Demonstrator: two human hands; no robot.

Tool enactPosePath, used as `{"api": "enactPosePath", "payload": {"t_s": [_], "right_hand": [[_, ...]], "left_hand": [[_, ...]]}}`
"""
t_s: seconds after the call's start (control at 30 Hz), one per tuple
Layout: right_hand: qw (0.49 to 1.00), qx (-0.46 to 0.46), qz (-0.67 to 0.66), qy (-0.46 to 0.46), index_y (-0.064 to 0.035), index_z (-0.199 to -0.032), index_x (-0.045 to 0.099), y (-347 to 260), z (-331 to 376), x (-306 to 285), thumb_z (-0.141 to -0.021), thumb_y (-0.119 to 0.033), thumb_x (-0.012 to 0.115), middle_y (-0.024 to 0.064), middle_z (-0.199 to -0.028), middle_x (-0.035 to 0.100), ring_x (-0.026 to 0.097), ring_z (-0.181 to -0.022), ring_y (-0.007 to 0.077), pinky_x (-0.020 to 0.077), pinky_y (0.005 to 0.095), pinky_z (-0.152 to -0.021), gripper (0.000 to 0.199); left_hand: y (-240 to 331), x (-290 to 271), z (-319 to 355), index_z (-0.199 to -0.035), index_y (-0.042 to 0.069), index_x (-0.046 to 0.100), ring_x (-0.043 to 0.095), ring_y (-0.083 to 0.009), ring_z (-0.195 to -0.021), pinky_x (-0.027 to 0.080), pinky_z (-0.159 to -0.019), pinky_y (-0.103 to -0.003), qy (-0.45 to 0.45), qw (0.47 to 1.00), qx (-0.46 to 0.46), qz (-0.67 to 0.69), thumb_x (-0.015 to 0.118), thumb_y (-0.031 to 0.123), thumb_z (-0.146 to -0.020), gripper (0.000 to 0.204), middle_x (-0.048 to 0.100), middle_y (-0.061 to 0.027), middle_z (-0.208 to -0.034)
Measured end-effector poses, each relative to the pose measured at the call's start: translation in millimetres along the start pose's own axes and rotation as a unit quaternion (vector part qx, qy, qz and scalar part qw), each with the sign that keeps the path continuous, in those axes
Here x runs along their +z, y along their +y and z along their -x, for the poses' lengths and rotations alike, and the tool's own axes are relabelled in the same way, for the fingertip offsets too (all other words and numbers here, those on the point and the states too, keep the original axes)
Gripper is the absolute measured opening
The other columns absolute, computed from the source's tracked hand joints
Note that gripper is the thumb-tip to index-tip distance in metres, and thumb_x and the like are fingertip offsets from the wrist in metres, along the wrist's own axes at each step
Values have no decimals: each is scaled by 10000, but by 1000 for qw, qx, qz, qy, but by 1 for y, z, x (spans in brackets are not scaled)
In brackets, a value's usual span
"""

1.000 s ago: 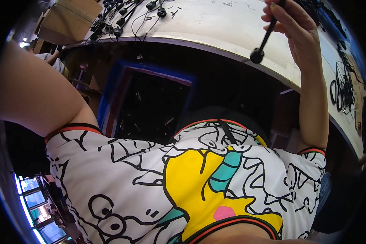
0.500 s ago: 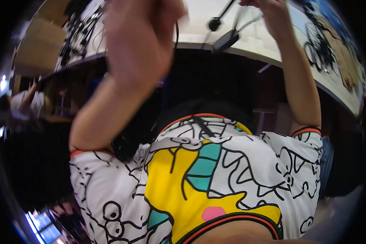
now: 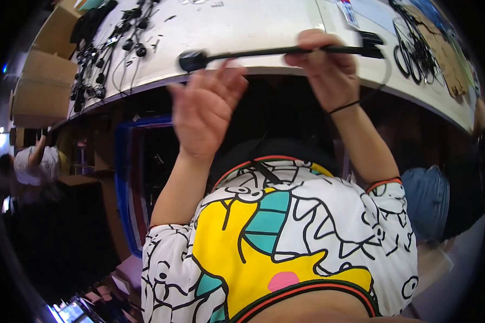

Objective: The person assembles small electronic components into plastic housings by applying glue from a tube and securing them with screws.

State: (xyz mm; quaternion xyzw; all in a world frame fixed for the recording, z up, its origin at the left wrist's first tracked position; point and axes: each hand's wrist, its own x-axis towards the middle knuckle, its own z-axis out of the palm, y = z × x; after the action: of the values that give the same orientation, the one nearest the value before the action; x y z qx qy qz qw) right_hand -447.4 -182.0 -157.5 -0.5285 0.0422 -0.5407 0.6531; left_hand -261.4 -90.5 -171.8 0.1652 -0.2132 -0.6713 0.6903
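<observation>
- Right hand point(image 3: 331, 67) is closed on a black rod point(image 3: 264, 53), gripping it nearer to its right end; I suppose this leaves the longer part free of fingers.
- I see the rod held almost level, in the air over the front part of the bench point(image 3: 253, 27). Its round head point(image 3: 191, 61) points left and its blocky end point(image 3: 371, 45) points right; this height probably gives room to both hands.
- Left hand point(image 3: 207, 107) is open with the palm toward my camera, and it holds nothing. Its blurred fingertips are just beside the round head; whether they touch it, I cannot tell from my distant seat.
- Near the blocky end, a thin cable point(image 3: 388, 70) curves down toward the right wrist. It looks slack, so I think it does not pull against the grip.
- On the bench, black corded parts point(image 3: 140, 50) lie in a loose heap at left, while coiled cables point(image 3: 415, 48) lie at right beside flat cardboard point(image 3: 442, 59). Such separation perhaps prevents tangling.
- Farther left, I see cardboard boxes point(image 3: 40, 89) and, well apart, another person point(image 3: 37, 161) in a white top.
</observation>
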Motion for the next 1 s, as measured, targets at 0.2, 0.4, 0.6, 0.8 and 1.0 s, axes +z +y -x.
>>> {"api": "enactPosePath", "payload": {"t_s": [0.2,0.4,0.6,0.8,1.0], "right_hand": [[922,383,53,-34,9,-1131,482,8,19,6,-837,-101,513,131,-1011,571,606,-864,197,507,310,-761,316],[872,465,-154,-14,-5,-1191,438,6,27,-14,-860,-215,485,61,-868,579,570,-669,82,492,233,-647,395],[861,505,50,-44,-25,-1062,505,9,31,-1,-761,-131,594,18,-783,521,392,-540,20,293,145,-446,331],[882,457,65,-90,-42,-1146,442,15,37,-1,-733,-124,642,49,-946,487,471,-680,71,384,185,-552,466],[873,278,380,-124,22,-841,573,40,80,-34,-821,-70,520,77,-731,554,538,-672,141,435,238,-631,108]], "left_hand": [[34,2,-7,-973,66,471,464,-142,-757,367,-848,-323,0,976,180,126,594,256,-790,291,440,-32,-843],[53,-10,-1,-982,77,471,425,-142,-703,350,-698,-284,-13,980,198,22,558,326,-810,315,461,-54,-844],[28,-2,-1,-1223,63,362,492,-227,-901,379,-850,-374,79,977,198,13,422,333,-879,441,484,-149,-1076],[26,-12,0,-1204,91,368,484,-122,-689,399,-679,-269,5,975,218,-41,488,410,-836,502,519,-51,-947],[52,-14,-2,-1158,114,417,383,-93,-603,324,-578,-236,61,946,317,-35,523,388,-824,445,493,-27,-870]]}}
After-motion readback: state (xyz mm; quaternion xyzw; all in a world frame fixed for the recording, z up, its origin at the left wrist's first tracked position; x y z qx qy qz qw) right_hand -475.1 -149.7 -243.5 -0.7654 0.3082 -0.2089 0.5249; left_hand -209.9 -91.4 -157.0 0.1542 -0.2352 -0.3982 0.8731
